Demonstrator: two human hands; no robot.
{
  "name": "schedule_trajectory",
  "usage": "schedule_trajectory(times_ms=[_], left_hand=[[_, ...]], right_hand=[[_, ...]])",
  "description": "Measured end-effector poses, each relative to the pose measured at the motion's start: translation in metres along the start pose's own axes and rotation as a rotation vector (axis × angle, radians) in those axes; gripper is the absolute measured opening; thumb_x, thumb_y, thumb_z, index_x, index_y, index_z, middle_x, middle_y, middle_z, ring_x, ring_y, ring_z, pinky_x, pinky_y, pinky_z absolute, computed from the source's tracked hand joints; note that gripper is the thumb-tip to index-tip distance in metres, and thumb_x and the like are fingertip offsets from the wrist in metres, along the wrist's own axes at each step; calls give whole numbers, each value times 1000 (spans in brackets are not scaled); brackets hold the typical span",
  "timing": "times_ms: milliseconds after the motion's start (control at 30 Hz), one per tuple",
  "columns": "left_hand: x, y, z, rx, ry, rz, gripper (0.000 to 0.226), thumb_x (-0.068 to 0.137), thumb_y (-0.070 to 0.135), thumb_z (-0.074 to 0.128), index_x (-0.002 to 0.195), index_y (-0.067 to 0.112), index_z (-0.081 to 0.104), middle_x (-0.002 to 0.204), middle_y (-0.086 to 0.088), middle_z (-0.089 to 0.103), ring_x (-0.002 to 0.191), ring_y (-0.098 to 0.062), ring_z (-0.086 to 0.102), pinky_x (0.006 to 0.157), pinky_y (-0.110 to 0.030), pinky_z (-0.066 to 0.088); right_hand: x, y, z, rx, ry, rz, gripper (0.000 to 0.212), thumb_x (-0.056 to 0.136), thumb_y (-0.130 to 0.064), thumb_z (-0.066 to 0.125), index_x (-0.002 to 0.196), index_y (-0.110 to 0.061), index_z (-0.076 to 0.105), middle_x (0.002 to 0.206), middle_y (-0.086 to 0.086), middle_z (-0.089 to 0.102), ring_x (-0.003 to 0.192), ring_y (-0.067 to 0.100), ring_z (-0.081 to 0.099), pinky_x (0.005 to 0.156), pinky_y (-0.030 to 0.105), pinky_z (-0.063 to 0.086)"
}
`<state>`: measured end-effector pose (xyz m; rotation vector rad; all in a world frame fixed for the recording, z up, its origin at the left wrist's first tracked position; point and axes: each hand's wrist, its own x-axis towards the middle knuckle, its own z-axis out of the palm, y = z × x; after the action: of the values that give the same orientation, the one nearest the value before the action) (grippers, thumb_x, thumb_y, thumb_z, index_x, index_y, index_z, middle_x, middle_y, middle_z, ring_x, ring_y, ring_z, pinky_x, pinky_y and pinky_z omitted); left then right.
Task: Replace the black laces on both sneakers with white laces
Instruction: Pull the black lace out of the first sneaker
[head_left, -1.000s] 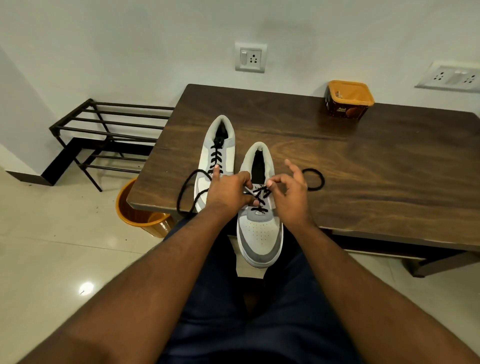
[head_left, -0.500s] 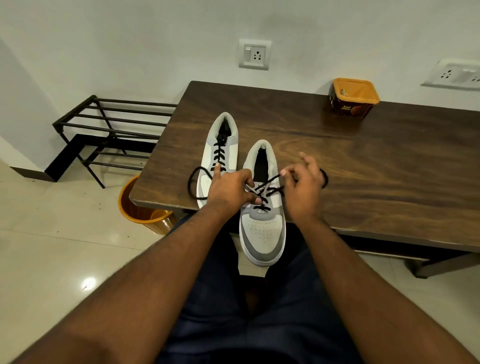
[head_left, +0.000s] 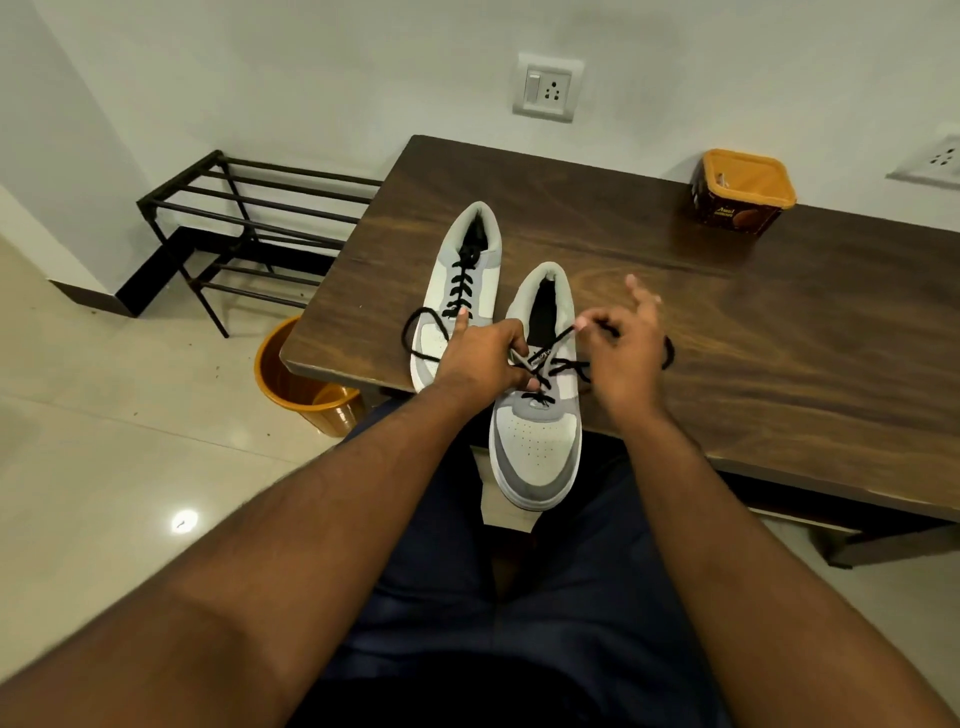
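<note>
Since the earlier frame the right hand (head_left: 631, 358) has drawn its pinch up and toward the upper right, and the black lace (head_left: 563, 336) now runs taut in a diagonal from the eyelets to its fingers (head_left: 589, 325) — thumb and forefinger pinch the strand, the other fingers splayed upward. The left hand (head_left: 480, 358) has barely shifted: it grips the nearer grey-and-white sneaker (head_left: 537, 441) at its lacing, fingers curled over the tongue, forefinger pointing up-frame toward the farther grey-and-white sneaker (head_left: 467, 280).

The nearer sneaker lies at centre frame, long axis running up and down the frame, toe overhanging the near edge of the dark wooden surface (head_left: 779, 338) above the person's lap. Only its lowest eyelet rows carry black crossings; the upper ones are bare. So the lace leaves the shoe up and to the right, and I judge the right hand better placed to pull it out that way, the left bracing.

Room is ample to the right — bare wood, with an orange-lidded brown tub (head_left: 743, 192) well apart at upper right. The farther sneaker, fully laced in black, lies just beside on the left, its loose end looping over the surface's edge. No white laces show.
</note>
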<state>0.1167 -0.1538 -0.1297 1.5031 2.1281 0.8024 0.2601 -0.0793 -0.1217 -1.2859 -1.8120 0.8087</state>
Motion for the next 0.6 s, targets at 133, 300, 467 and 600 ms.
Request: schedule_trajectory(times_ms=[133,300,467,600], left_hand=[[-4,3,-2,-19,0,-8,38,76,29,81,102,11,60,99,-8,71,128,-32,46,119,-33,-6],[-5,1,0,-28,-4,-4,38,74,29,83,99,12,60,76,3,64,114,-26,57,120,-33,-5],[-3,-3,3,-28,-4,-8,38,74,27,83,100,12,59,83,-1,67,110,-23,58,119,-32,-5],[-3,-5,5,-41,-5,-1,39,75,28,83,100,12,57,84,1,65,104,-16,59,119,-32,-4]], right_hand=[[12,6,-20,220,283,179,5,88,-18,69,87,-23,67,145,-1,37,131,19,41,98,18,43],[-3,7,-5,-237,-87,-148,33,83,-24,74,115,-30,70,160,-1,20,148,30,3,118,50,14],[-5,2,10,-564,-358,-263,25,85,-34,69,110,-34,71,161,-4,16,149,26,-3,116,53,11],[-2,3,8,-564,-366,-315,12,85,-31,69,94,-26,74,156,-5,27,148,24,8,113,53,23]])
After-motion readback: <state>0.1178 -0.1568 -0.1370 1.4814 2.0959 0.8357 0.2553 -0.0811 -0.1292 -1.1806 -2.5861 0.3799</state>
